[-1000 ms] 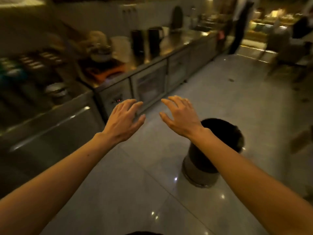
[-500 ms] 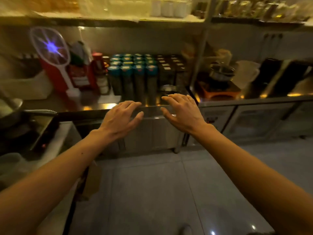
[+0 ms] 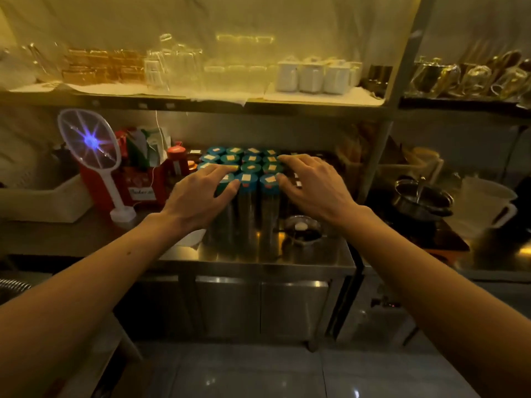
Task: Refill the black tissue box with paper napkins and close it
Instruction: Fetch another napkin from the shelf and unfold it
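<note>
Setting: dim, yellow-lit kitchen; stainless steel counter [image 3: 258, 254] with cabinet doors below, grey glossy tile floor, steel shelf [image 3: 184, 96] above.

Shelf, 12 o'clock: clear glassware, blurred; white square mugs [image 3: 313, 73] toward 1 o'clock.

Counter, centre: block of tall cylindrical canisters [image 3: 250, 179], teal lids with pale labels, smooth reflective sides, packed touching. Small glass bowl [image 3: 303, 231] just beside them at 4 o'clock.

Counter, 9 o'clock: white electric swatter [image 3: 89, 142] upright on its base, blue glow at its centre; red carton stand behind it.

Counter, 3 o'clock: dark metal pot [image 3: 422, 196]; white plastic jug [image 3: 485, 202] beyond it.

Left hand [image 3: 198, 196]: palm down, fingers spread, holding nothing, seen over the canister lids; contact cannot be told.

Right hand [image 3: 313, 185]: same posture, fingers spread, empty.

Black tissue box: not in view. Paper napkins: not in view.

Handling estimate: the box is likely rigid and light, best taken by both side walls; its lid may need a firm press to seat. Napkins are soft, thin and easily creased, so best gripped as a squared stack by the edges.
</note>
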`<action>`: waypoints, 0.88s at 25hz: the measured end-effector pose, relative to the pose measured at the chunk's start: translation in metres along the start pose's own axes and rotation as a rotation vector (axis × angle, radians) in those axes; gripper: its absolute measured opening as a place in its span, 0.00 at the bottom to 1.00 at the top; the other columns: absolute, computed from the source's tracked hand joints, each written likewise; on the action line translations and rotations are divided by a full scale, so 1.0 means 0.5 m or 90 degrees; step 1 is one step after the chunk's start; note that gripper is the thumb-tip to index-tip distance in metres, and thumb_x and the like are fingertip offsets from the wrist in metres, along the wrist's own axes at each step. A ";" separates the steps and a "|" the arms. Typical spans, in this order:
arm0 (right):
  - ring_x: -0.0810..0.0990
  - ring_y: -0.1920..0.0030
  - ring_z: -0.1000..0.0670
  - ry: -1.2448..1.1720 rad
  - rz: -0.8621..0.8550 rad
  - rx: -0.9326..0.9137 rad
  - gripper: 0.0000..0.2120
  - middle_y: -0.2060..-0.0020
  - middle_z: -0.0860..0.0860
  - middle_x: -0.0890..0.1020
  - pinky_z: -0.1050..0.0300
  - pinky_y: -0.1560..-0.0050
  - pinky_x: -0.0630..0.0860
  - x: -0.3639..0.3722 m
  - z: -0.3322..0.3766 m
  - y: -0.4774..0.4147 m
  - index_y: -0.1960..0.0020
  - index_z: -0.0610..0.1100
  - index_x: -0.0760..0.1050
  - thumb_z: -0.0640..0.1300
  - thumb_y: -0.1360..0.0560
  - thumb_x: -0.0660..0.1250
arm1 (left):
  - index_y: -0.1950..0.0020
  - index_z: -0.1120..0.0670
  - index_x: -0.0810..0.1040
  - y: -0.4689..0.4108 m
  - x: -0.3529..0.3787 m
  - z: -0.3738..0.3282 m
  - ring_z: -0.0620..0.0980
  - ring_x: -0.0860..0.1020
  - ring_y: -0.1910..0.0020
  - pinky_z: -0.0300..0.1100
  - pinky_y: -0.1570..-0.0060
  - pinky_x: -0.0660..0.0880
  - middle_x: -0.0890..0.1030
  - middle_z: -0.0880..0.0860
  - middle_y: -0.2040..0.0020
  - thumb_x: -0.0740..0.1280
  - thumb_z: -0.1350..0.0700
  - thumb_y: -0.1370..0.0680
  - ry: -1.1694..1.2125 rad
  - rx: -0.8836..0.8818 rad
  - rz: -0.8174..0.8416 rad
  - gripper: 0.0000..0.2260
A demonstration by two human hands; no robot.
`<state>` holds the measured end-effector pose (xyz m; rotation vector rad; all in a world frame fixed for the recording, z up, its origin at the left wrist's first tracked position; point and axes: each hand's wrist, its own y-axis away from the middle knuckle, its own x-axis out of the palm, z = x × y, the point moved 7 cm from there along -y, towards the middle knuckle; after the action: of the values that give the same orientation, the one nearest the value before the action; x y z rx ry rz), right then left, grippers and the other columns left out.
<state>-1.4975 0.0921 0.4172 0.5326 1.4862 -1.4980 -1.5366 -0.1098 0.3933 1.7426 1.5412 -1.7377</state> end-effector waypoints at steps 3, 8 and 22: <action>0.73 0.36 0.45 -0.011 0.007 -0.006 0.23 0.34 0.46 0.76 0.47 0.39 0.70 0.016 -0.067 -0.108 0.29 0.49 0.67 0.57 0.21 0.57 | 0.30 0.49 0.70 -0.107 0.031 0.021 0.53 0.73 0.35 0.48 0.46 0.69 0.73 0.53 0.31 0.55 0.42 0.19 -0.008 -0.006 -0.011 0.21; 0.73 0.35 0.44 -0.029 0.008 -0.059 0.23 0.34 0.46 0.75 0.47 0.39 0.70 0.073 -0.119 -0.273 0.28 0.49 0.66 0.57 0.20 0.57 | 0.30 0.50 0.71 -0.271 0.061 0.108 0.53 0.75 0.37 0.50 0.44 0.72 0.75 0.53 0.32 0.53 0.39 0.21 -0.012 0.000 -0.031 0.24; 0.73 0.35 0.48 -0.119 0.022 -0.040 0.24 0.34 0.45 0.75 0.46 0.38 0.73 0.275 -0.157 -0.790 0.29 0.49 0.65 0.56 0.21 0.61 | 0.30 0.53 0.70 -0.669 0.003 0.469 0.55 0.70 0.32 0.52 0.36 0.67 0.73 0.56 0.31 0.57 0.42 0.22 -0.026 0.071 -0.120 0.24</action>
<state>-1.9130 0.0600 0.5019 0.3684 1.3666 -1.4286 -1.9310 -0.1497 0.4917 1.6467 1.6690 -1.9712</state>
